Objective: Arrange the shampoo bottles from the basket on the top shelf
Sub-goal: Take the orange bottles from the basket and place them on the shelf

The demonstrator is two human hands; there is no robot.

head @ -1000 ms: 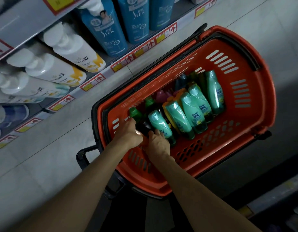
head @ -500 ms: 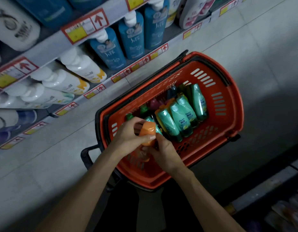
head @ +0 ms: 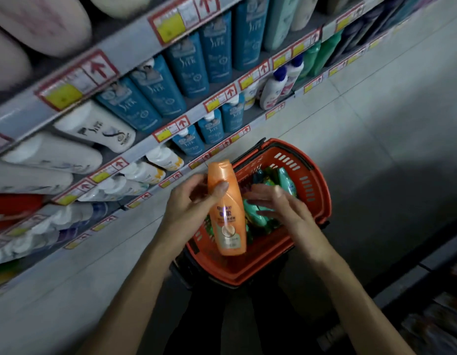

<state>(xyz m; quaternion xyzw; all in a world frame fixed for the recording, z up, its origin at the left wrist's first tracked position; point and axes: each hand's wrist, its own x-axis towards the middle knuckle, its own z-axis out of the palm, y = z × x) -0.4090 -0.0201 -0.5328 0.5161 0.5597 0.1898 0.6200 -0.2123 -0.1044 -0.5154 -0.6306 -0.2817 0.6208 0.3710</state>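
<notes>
Left hand (head: 189, 203) is gripping an orange shampoo bottle (head: 227, 219) above the red basket (head: 317, 180).
Its thumb and fingers are curling round the bottle's neck, cap pointing toward 12 o'clock. At the bottle's 3 o'clock the right hand (head: 281, 208) is hovering, fingers relaxed and spread, over green bottles (head: 258, 216) lying in the basket.

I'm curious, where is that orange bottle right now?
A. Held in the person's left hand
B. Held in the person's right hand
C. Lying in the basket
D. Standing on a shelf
A: the left hand grips the orange bottle by its neck, above the red basket, while the right hand has its fingers spread and holds nothing.
</notes>
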